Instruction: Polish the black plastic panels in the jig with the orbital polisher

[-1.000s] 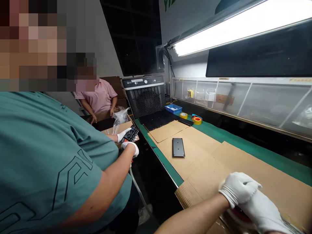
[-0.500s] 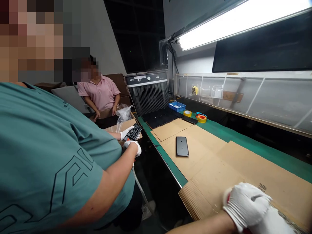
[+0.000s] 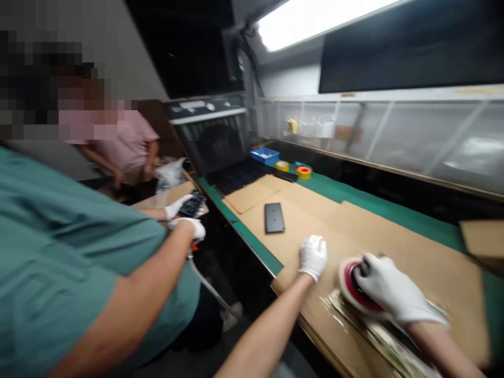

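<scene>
In the head view my left hand (image 3: 314, 258), in a white glove, is over the brown cardboard (image 3: 311, 220). Its fingers point away from me, apparently laid out with nothing seen in them, though blurred. A dark flat panel (image 3: 274, 218) lies on the cardboard just beyond, to its left, apart from it. My gloved right hand (image 3: 391, 289) grips the black middle of a tape dispenser (image 3: 348, 286) with a red ring and pale rim. Under it, clear shiny plastic wrap (image 3: 376, 336) is spread on the cardboard.
At left a co-worker in a teal shirt (image 3: 71, 252) holds a dark part (image 3: 192, 203) and a red-ended tool with a hose. Another person in pink (image 3: 126, 139) stands behind. A blue tray (image 3: 265, 155), yellow tape rolls (image 3: 303, 172) and a cardboard box (image 3: 482, 239) are on the bench.
My left hand has come away from the tape dispenser and moved forward and left over the cardboard. My right hand now shows on the dispenser. The view has swung to the right.
</scene>
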Available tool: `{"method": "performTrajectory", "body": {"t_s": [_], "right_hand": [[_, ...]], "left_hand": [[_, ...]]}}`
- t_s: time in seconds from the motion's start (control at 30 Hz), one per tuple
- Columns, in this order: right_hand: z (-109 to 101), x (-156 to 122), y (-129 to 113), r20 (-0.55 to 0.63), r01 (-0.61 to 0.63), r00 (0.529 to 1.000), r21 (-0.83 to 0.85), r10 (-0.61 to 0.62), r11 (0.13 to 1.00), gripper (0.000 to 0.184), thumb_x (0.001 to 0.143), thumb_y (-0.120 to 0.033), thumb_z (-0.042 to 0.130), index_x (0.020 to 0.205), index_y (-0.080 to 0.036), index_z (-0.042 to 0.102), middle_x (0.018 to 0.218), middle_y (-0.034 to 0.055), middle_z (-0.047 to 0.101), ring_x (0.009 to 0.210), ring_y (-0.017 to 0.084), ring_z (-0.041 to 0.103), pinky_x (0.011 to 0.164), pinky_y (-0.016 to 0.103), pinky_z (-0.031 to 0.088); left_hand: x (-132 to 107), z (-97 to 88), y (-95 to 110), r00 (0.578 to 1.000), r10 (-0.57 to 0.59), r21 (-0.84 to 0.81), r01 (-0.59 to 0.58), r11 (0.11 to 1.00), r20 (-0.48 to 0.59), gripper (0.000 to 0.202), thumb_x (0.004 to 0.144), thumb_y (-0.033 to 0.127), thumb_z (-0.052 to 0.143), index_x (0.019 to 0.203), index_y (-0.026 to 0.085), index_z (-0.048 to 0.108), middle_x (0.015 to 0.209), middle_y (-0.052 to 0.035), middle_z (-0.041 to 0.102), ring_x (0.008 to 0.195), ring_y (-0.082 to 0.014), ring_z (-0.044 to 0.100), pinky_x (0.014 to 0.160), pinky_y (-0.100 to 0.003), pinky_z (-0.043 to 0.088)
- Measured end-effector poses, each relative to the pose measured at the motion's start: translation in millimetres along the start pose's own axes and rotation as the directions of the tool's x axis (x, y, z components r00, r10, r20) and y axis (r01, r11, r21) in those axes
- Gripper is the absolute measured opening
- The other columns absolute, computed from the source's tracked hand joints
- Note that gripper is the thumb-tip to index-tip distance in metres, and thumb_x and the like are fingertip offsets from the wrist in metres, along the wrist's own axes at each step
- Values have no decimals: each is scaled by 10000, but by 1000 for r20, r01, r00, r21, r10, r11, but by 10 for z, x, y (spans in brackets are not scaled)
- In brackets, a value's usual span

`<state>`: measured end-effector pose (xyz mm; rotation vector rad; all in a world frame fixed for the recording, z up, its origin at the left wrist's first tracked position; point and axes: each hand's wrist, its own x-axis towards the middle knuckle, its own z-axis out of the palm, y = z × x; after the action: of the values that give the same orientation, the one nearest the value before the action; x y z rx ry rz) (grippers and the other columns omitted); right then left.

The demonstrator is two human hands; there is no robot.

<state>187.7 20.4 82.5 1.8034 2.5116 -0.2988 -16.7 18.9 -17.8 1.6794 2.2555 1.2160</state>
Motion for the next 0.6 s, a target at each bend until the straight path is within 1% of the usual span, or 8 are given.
{"method": "performTrajectory", "body": {"t_s": [0.1,0.23,0.27,0.33,0.4,0.43,0.47,0.6], "right_hand": [[-172,-74,-248,-5,49,999,7,-49,999,291,948,-419,433,1048,-233,633,998,113,614,721,217,646,620,300,406],[-269,27,-289,-31,-67,997,-26,66,997,279,937,-360,423,1077,-217,617,1026,127,590,738,236,649,631,315,423],[-271,24,-286,-49,-72,996,-31,71,997,271,931,-347,427,1074,-213,614,1020,128,588,742,239,651,637,317,431],[-260,-16,-288,-58,-18,998,-19,17,1000,247,911,-336,459,1060,-212,613,1004,120,586,753,241,652,647,315,446],[-254,-58,-283,-36,62,997,10,-62,998,233,891,-338,500,1053,-214,611,998,110,584,769,239,653,659,310,459],[-260,-64,-270,-23,74,997,23,-73,997,237,888,-340,510,1061,-213,610,1003,109,582,777,238,654,665,309,465],[-273,-59,-247,-13,55,998,30,-54,998,245,894,-343,509,1076,-211,607,1010,110,579,786,238,657,673,309,471],[-341,-1,-117,-49,-161,986,-1,161,987,291,952,-346,437,1140,-188,594,1042,129,559,825,251,674,704,319,491]], "left_hand": [[72,91,-20,999,14,-76,-11,997,36,255,993,250,509,1084,162,731,1171,-128,722,1114,-247,674,1095,-442,495],[138,228,-110,998,29,-150,-21,989,54,266,1002,234,487,1101,151,719,1190,-130,717,1132,-228,668,1111,-422,484],[142,242,-136,998,36,-161,-27,987,54,269,1002,232,484,1107,145,716,1192,-132,716,1137,-225,667,1112,-415,484],[146,255,-180,998,47,-176,-39,984,46,285,1007,238,470,1122,130,708,1197,-139,713,1144,-224,664,1113,-410,484],[150,264,-210,998,50,-187,-42,982,35,302,1012,249,456,1137,121,700,1202,-143,710,1146,-224,663,1113,-409,485],[153,271,-220,998,49,-191,-42,981,31,308,1014,252,450,1140,120,697,1204,-144,709,1147,-224,663,1112,-408,485],[156,280,-226,998,50,-195,-43,980,28,310,1013,254,447,1139,120,696,1204,-143,708,1148,-223,662,1111,-405,486],[161,308,-230,998,60,-207,-52,977,34,297,1001,264,464,1121,127,699,1182,-135,716,1132,-225,667,1096,-401,497]]}}
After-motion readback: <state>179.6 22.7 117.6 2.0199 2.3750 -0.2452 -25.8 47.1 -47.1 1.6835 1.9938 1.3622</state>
